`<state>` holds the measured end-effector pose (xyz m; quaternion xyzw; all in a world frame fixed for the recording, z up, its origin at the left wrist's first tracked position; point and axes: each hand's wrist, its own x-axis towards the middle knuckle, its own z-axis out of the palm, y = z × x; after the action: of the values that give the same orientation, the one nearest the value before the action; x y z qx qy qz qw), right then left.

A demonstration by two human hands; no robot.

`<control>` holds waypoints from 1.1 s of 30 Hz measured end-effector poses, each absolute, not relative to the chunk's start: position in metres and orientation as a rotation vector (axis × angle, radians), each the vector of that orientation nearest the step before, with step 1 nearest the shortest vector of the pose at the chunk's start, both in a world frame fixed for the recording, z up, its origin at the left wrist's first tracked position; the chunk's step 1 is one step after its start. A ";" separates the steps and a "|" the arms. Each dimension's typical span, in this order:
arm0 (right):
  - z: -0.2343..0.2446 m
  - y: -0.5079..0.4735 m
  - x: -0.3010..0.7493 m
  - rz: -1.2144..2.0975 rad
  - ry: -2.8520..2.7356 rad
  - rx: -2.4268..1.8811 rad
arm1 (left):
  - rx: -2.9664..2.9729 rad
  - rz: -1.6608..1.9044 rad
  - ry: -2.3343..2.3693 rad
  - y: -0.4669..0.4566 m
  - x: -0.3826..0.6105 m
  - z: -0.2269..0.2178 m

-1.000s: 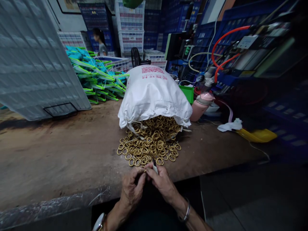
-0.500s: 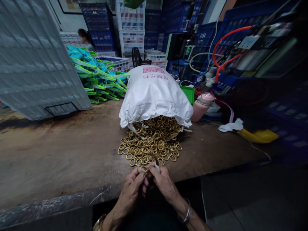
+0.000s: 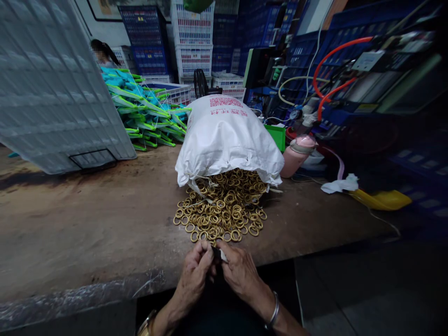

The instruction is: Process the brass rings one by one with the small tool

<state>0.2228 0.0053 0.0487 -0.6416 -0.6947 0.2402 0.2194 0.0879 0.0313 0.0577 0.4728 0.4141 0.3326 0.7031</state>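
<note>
Gold-coloured rings [image 3: 224,215] spill in a heap from the open mouth of a white woven sack [image 3: 227,144] lying on the worktable. At the near edge of the heap, my left hand [image 3: 194,269] is closed in a pinch. A gold ring showed between its fingers a moment ago; now the fingertips mostly hide it. My right hand [image 3: 241,271] is closed round a small knife-like tool [image 3: 217,253], dark at the tip with a pale part by the thumb. The dark tip points left and meets the left fingertips.
Bright green and blue plastic pieces [image 3: 147,112] are piled at the back left, beside a tall translucent crate [image 3: 66,93]. Right of the sack are a green tray [image 3: 276,136], a pink bottle [image 3: 297,156] and a machine with red hoses [image 3: 324,100]. A person [image 3: 105,55] is behind the pile.
The tool in my right hand has swung from upright to pointing left, its dark tip now at the left fingertips. The ring in my left fingers has become hidden. The view has shifted slightly.
</note>
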 end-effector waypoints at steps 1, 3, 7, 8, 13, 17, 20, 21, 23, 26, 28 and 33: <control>0.048 0.005 0.223 0.665 -1.924 -1.781 | 1.057 0.737 0.929 0.031 0.088 0.057; 0.047 0.005 0.222 0.673 -1.930 -1.790 | 1.072 0.738 0.942 0.031 0.088 0.055; 0.049 0.004 0.223 0.676 -1.945 -1.816 | 1.117 0.744 0.947 0.027 0.085 0.060; 0.049 0.004 0.225 0.663 -1.932 -1.836 | 1.132 0.736 0.935 0.025 0.084 0.064; 0.046 0.006 0.249 0.453 -1.749 -2.060 | 1.084 0.628 0.759 0.018 0.083 0.075; 0.038 0.010 0.263 0.275 -1.621 -2.155 | 0.874 0.676 0.715 0.026 0.088 0.063; 0.036 0.014 0.264 0.265 -1.628 -2.184 | 0.721 0.715 0.728 0.030 0.090 0.056; 0.035 0.015 0.263 0.272 -1.648 -2.185 | 0.669 0.711 0.724 0.031 0.091 0.055; 0.036 0.017 0.262 0.278 -1.676 -2.187 | 0.579 0.679 0.702 0.031 0.090 0.057; 0.037 0.018 0.260 0.270 -1.676 -2.205 | 0.475 0.635 0.651 0.031 0.089 0.058; 0.037 0.019 0.260 0.264 -1.674 -2.218 | 0.404 0.635 0.652 0.032 0.089 0.057; 0.033 0.019 0.262 0.279 -1.664 -2.214 | 0.408 0.640 0.758 0.036 0.095 0.054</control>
<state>0.2622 0.0187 0.0331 -0.7828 -0.5881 0.0986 0.1780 0.0955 0.0357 0.0538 0.1944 0.3611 0.3049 0.8596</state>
